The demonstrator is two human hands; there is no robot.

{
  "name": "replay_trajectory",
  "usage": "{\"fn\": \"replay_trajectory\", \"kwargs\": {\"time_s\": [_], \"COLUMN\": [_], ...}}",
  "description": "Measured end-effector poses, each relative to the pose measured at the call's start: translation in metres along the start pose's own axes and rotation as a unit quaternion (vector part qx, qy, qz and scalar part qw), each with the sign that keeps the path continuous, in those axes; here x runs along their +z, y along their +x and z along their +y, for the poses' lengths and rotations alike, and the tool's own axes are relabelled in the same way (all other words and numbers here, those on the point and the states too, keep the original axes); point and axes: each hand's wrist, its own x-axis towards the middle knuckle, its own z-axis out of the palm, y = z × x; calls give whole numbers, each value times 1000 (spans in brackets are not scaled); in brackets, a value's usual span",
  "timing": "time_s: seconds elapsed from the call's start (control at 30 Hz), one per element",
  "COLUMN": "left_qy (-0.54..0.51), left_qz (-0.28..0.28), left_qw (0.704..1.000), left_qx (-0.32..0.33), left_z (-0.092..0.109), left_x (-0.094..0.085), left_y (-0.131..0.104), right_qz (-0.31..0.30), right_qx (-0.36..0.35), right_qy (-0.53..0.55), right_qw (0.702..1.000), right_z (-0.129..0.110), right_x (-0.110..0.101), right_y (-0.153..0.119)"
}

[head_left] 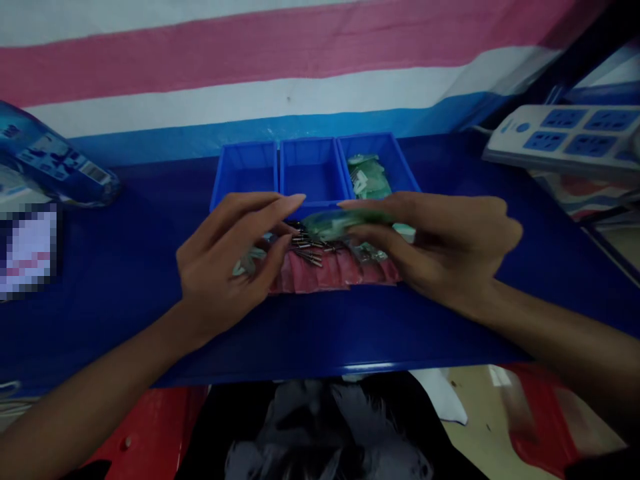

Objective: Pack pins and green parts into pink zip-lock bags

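Observation:
My right hand [445, 250] pinches a small green plastic bag [327, 225] between thumb and fingers, and the bag is slightly blurred. My left hand [225, 260] is just left of it, thumb and fingers apart, with nothing visibly held. Below and between the hands lie several thin dark metal pieces with shiny tips [307, 252]. They rest by a row of red packets [320, 275] in clear plastic. A pale green item [246, 262] shows partly behind my left hand; I cannot make out its kind.
Three joined blue bins [310, 175] stand behind the hands; the right one holds green bags [371, 177]. On the blue table [310, 333], a blue bottle [55, 160] lies at left. A white power strip [565, 137] is at right. Red stools [145, 427] show below.

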Motion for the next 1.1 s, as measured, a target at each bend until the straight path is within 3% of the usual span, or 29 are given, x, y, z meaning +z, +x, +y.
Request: {"fn": "replay_trajectory", "kwargs": {"time_s": [0.1, 0.27, 0.33, 0.43, 0.5, 0.57, 0.63, 0.73, 0.93, 1.03, 1.1], "left_qy": [56, 26, 29, -4, -104, -217, -279, -301, -372, -378, -367], "left_qz": [3, -57, -30, 30, 25, -21, -77, -133, -175, -181, -173], "left_qw": [995, 995, 997, 997, 976, 943, 918, 899, 852, 847, 854], "left_qx": [82, 82, 71, -77, -191, -250, -270, -288, -324, -328, -326], "left_z": [0, -3, -4, -2, -1, -1, -1, 0, 1, 0, 0], "left_x": [-4, -18, -20, -18, -15, -12, -10, -9, -11, -12, -13], "left_y": [0, 0, 1, 5, 7, 9, 9, 9, 8, 8, 9], "right_qz": [-10, -76, -77, -28, 17, 61, 97, 100, 23, 62, 110], "right_qx": [145, 197, 162, 10, -77, -76, -20, 18, -73, -140, -85], "right_qy": [127, 265, 251, 146, 44, -1, 23, 35, -52, -87, -82], "right_qw": [981, 941, 951, 989, 996, 995, 995, 994, 996, 984, 987], "right_z": [-6, -14, -10, 4, 10, 9, 4, -5, -4, 9, 27], "right_x": [5, 11, 10, 9, 11, 13, 12, 4, -7, -7, -9], "right_y": [0, -4, -6, -7, -7, -5, -3, -3, -7, 1, 9]}}
